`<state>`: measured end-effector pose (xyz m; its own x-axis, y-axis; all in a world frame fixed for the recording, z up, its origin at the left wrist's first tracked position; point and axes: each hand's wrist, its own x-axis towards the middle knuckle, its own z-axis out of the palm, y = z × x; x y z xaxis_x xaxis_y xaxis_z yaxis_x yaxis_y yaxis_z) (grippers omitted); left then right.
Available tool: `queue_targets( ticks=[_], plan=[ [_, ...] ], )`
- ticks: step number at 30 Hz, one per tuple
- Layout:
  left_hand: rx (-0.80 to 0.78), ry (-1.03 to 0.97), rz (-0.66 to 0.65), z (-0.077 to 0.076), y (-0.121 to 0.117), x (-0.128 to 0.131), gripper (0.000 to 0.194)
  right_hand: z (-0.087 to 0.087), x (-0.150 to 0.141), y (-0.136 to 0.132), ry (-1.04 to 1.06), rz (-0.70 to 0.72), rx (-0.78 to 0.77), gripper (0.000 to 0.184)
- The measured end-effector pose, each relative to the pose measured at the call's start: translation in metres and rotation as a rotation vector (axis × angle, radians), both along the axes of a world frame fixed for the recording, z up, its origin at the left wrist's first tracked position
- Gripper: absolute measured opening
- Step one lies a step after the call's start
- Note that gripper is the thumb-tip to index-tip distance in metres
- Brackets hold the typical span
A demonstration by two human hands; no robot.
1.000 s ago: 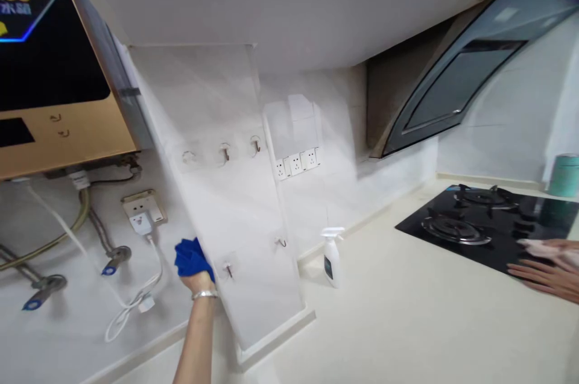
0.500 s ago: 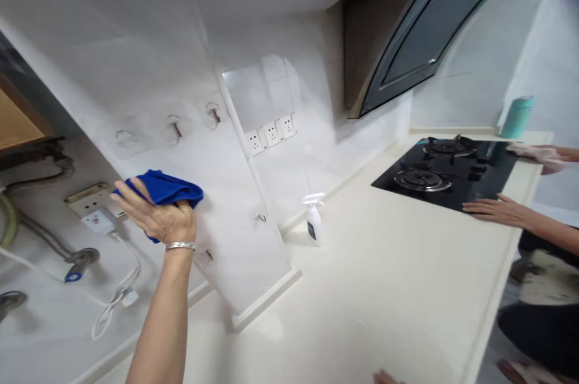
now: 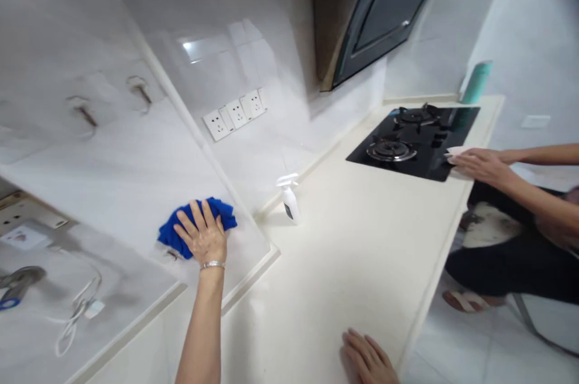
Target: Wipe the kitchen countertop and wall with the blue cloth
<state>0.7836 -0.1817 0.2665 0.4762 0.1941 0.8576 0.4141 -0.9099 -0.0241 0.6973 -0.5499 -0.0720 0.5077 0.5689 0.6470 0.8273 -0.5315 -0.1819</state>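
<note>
My left hand (image 3: 205, 236), with a silver bracelet at the wrist, presses a blue cloth (image 3: 170, 228) against the low part of the white tiled wall (image 3: 131, 173). Its fingers are spread over the cloth. A hook (image 3: 172, 255) sticks out just below the cloth's lower edge. At the bottom of the view my right hand (image 3: 368, 360) lies flat on the pale countertop (image 3: 335, 269), fingers stretched out and holding nothing. Between the hands and farther back, a white spray bottle (image 3: 290, 203) stands upright near the wall.
A co-worker's hands (image 3: 486, 164) hold a pale cloth at the edge of the black gas hob (image 3: 362, 152). Behind it stands a green bottle (image 3: 477, 82); a range hood (image 3: 384, 10) hangs above. Wall sockets (image 3: 235, 113), hooks (image 3: 140, 91) and a loose white cable (image 3: 67, 330) are around.
My left hand has moved down and right along the wall with the blue cloth, now spread flatter. My right hand shows more on the countertop. The view has shifted; the co-worker's hands have come together.
</note>
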Motion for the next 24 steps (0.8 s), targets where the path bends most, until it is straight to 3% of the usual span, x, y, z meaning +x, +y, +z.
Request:
queue_targets(
  ticks=[6,8,10,13,16,20,24],
  plan=[
    [0.139,0.158,-0.021,-0.145,0.017,-0.025,0.064,0.008,-0.002,0.000,0.040,0.000,-0.003,0.056],
    [0.181,0.239,-0.062,-0.179,0.021,-0.036,0.062,0.009,-0.003,0.000,0.055,0.005,-0.005,0.056],
    [0.210,0.337,-0.139,-0.202,0.027,-0.047,0.060,0.013,-0.003,0.000,0.076,0.005,-0.002,0.055],
    [0.239,0.463,-0.272,-0.215,0.037,-0.054,0.062,0.019,-0.003,0.000,0.102,-0.004,0.010,0.054],
    [0.293,0.547,-0.337,-0.214,0.041,-0.045,0.066,0.024,-0.003,0.000,0.129,0.000,0.015,0.052],
    [0.328,0.740,-0.460,-0.207,0.033,-0.014,0.075,0.027,-0.006,0.001,0.231,-0.021,-0.001,0.055],
    [0.278,0.865,-0.595,-0.215,0.026,0.023,0.077,0.027,-0.011,0.002,0.319,-0.026,0.021,0.058]
  ],
)
